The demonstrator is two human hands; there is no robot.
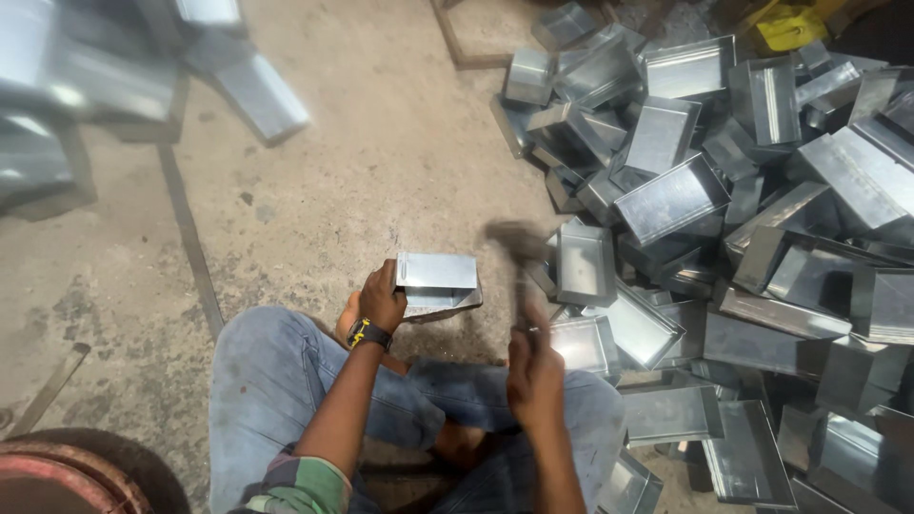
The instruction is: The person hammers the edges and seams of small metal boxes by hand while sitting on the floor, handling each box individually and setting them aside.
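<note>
Sitting cross-legged on the floor, right hand clamped on a blurred hammer. Left hand pins the open metal box, just left of the hammerhead. Huge box pile lies beyond, to the right.

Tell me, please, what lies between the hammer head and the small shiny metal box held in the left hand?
In the head view, only bare concrete floor lies between the blurred hammer head and the small shiny metal box; nothing else sits there.
</note>
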